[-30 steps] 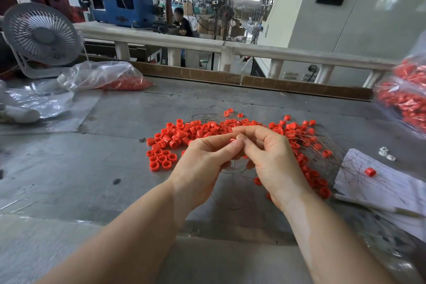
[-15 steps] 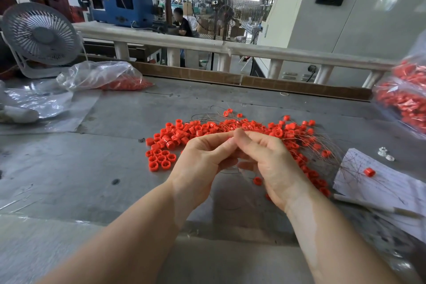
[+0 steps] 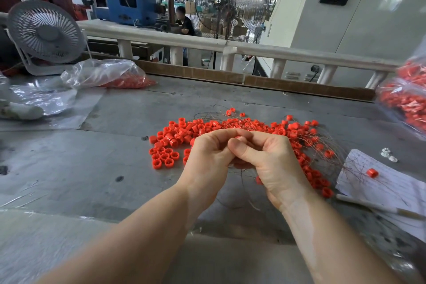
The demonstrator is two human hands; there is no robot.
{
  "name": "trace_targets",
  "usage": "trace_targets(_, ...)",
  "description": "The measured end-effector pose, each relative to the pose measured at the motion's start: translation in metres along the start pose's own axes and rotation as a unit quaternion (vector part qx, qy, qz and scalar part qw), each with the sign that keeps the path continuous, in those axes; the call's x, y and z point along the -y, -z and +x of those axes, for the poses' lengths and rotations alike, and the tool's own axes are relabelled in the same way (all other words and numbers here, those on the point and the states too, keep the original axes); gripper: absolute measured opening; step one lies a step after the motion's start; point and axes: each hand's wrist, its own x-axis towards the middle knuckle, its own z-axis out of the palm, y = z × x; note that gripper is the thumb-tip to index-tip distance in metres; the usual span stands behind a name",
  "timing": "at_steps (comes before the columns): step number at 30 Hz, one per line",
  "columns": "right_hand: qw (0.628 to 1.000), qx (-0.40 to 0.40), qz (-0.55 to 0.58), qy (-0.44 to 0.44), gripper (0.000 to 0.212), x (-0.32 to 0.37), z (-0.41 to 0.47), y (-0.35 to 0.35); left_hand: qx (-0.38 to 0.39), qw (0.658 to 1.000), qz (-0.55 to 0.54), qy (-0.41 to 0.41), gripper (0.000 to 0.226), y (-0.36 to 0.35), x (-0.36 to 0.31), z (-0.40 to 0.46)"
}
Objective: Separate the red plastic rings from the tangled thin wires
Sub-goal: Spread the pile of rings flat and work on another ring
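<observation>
Rings partly sorted at left; most sit tangled in wires; my hands together pinch one ring

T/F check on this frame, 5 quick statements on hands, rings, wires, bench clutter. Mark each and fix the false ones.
1. Both hands meet above the pile of red rings. True: the left hand and right hand touch at the fingers.
2. A single red ring lies on the paper sheet at the right. True.
3. The white desk fan stands at the far right of the bench. False: it stands at the far left.
4. The thin wires lie bundled in a neat coil apart from the rings. False: they spread loosely through and beside the rings.
5. The clear bag at the back left holds blue parts. False: its contents are red.
</observation>
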Motion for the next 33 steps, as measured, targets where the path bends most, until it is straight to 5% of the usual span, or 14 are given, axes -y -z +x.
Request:
trace_targets(13, 1.0, -0.006, -0.001, 0.018, 0.005, 0.0, -0.001, -0.002, 0.009, 1.0, -0.005, -0.008, 0.02, 0.003, 0.0, 0.003)
trace_targets(18, 0.993, 0.035, 0.103, -0.044, 0.04, 0.008, 0.003, 0.001, -0.015, 0.999, -0.011, -0.041, 0.015, 0.004, -0.001, 0.003)
trace_targets(33, 0.985, 0.065, 0.156, -0.045, 0.034, 0.008, 0.002, 0.005, -0.039, 0.984, 0.124, -0.12, 0.017, 0.003, -0.009, -0.001)
